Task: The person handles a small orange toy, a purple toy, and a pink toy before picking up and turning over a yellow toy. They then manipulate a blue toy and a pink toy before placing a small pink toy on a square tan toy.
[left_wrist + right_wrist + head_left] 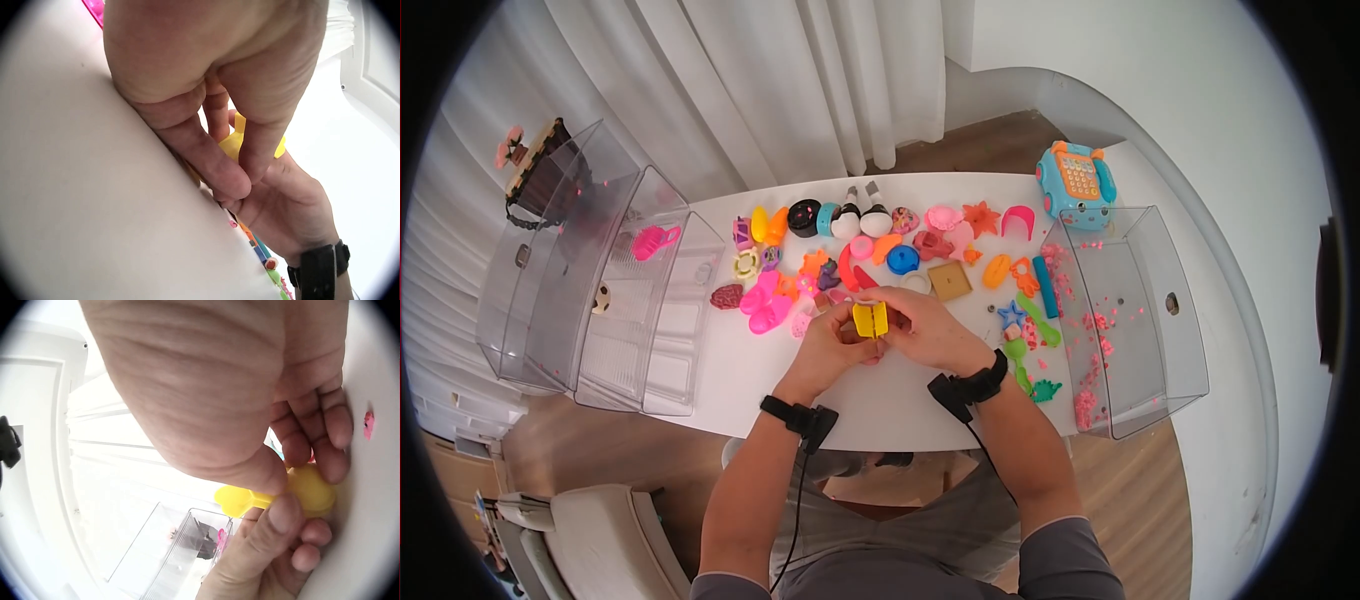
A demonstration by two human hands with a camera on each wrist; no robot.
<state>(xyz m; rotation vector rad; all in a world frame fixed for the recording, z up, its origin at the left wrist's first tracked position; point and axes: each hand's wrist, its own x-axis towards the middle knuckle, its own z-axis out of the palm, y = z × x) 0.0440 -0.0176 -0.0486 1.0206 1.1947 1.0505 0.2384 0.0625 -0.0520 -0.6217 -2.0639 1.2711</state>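
Over the front part of the white table, both hands hold a small yellow plastic toy. My left hand pinches it from the left, thumb near its lower edge. From the other side, my right hand grips it with thumb and fingers. The right wrist view shows a rounded yellow body with a flared, tab-like end sticking out past the thumbs. Fingers hide much of the toy in the left wrist view, where only yellow edges show.
Many small colourful toys lie beyond the hands, among them a blue round lid and a tan square tray. Transparent bins stand at left and right. A toy telephone sits at the back right.
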